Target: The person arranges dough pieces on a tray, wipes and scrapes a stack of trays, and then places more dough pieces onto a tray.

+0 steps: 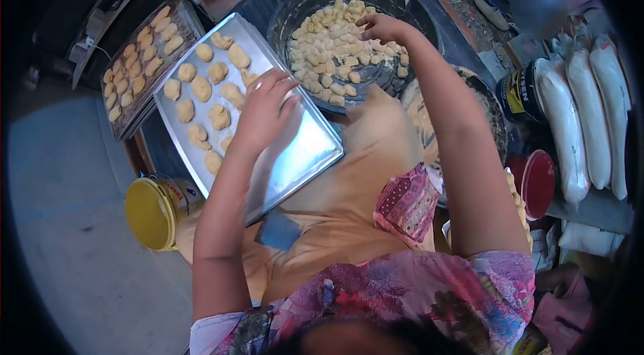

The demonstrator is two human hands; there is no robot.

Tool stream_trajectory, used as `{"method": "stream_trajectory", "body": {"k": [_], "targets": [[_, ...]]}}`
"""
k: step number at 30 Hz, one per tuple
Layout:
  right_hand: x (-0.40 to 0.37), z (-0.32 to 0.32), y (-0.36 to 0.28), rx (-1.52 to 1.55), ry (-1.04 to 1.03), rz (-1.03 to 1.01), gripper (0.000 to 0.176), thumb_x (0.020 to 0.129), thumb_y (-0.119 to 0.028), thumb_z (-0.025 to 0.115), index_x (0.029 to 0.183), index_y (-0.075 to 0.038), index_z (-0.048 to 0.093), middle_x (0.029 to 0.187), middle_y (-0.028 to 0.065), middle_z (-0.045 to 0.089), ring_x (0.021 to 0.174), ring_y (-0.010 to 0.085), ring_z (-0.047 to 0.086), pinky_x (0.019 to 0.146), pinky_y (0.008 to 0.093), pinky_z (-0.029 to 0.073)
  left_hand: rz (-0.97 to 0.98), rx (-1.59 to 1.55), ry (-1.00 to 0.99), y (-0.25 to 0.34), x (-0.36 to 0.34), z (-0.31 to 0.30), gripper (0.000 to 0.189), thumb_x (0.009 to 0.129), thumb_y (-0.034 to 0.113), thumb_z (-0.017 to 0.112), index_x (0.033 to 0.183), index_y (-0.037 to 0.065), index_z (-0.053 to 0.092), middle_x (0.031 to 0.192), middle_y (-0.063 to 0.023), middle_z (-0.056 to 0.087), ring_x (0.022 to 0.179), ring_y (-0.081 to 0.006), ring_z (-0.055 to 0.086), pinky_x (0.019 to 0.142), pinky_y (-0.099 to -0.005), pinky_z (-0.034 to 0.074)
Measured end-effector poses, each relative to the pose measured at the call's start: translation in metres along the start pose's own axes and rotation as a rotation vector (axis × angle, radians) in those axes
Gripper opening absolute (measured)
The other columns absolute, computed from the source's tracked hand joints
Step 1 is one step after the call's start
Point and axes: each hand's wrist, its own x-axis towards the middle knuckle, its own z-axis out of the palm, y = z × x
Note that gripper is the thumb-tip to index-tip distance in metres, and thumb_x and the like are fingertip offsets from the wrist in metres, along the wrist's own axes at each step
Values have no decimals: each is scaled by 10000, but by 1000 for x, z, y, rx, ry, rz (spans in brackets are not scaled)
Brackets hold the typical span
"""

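My left hand (265,110) is over a metal tray (298,154), its fingers bent and the thumb apart, with nothing visible in it. Rounded dough pieces (201,88) lie in rows on the tray's left part; one beside my knuckles is partly hidden. My right hand (384,28) reaches over a large black basin (422,13), its fingers loosely curved and apart. Many small dough lumps (325,40) fill much of the basin, and some are just below my right fingertips. No lump shows in that hand.
Another tray of dough pieces (134,63) stands at upper left. A yellow-lidded bucket (151,214) is at lower left. To the right are a round pan (493,110) partly behind my forearm, a red lid (539,184) and long filled plastic bags (563,127).
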Motion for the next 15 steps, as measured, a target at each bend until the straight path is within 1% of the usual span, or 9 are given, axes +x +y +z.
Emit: {"method": "stream_trajectory", "body": {"k": [2,3,5,6,7,9,10,12,15], "targets": [[36,1,20,-57,52,48,618,788,-219,755,1363,-138,543,1210,157,621,951,236,631,722,393,546,18,-9,-4,0,40,24,257,878,156,622,1107,43,649,1213,-151,587,1215,-353,513,1019,-442,400],[59,6,38,-110,36,48,627,767,-206,771,1353,-152,552,1136,151,647,831,229,643,610,374,541,14,-21,-8,-1,52,38,255,877,152,620,1106,43,647,1208,-150,589,1211,-352,516,1019,-441,401],[92,26,74,-187,15,63,626,746,-186,783,1333,-144,569,1069,155,670,794,237,648,614,373,545,3,-47,-20,-7,73,69,252,876,145,617,1105,42,644,1199,-149,591,1202,-351,521,1020,-438,403],[101,37,91,-197,-13,57,632,734,-183,789,1327,-144,574,1064,164,672,802,244,655,624,376,551,-2,-33,7,-8,76,82,257,873,128,612,1111,36,637,1193,-153,592,1198,-345,522,1026,-437,403],[110,49,109,-205,-43,52,638,722,-180,795,1321,-143,579,1058,173,674,811,251,662,635,380,556,-50,-13,1,-7,76,92,257,873,126,611,1112,35,637,1191,-152,593,1196,-344,524,1027,-437,404],[141,76,160,-281,-170,68,727,689,-198,815,1361,-153,539,1216,208,616,951,308,661,768,405,558,-146,35,-22,-10,71,107,258,875,123,608,1115,32,636,1189,-150,595,1192,-342,528,1028,-437,406],[153,89,183,-295,-173,128,801,675,-221,828,1398,-163,487,1294,218,551,1056,336,605,847,432,521,-118,33,-34,-10,72,106,261,886,130,603,1127,35,636,1208,-146,593,1181,-340,537,1027,-438,412],[165,118,222,-325,-184,252,954,646,-268,855,1472,-185,384,1450,238,421,1265,392,493,1004,485,447,-170,-6,-81,-8,74,102,256,894,134,600,1127,38,637,1211,-144,597,1165,-338,548,1013,-433,422],[160,136,212,-525,-52,279,1180,597,-377,887,1541,-213,198,1569,223,211,1442,431,200,1130,603,220,-194,-34,-138,-8,80,102,246,899,134,600,1122,39,638,1191,-137,614,1117,-330,575,970,-422,451]]}}
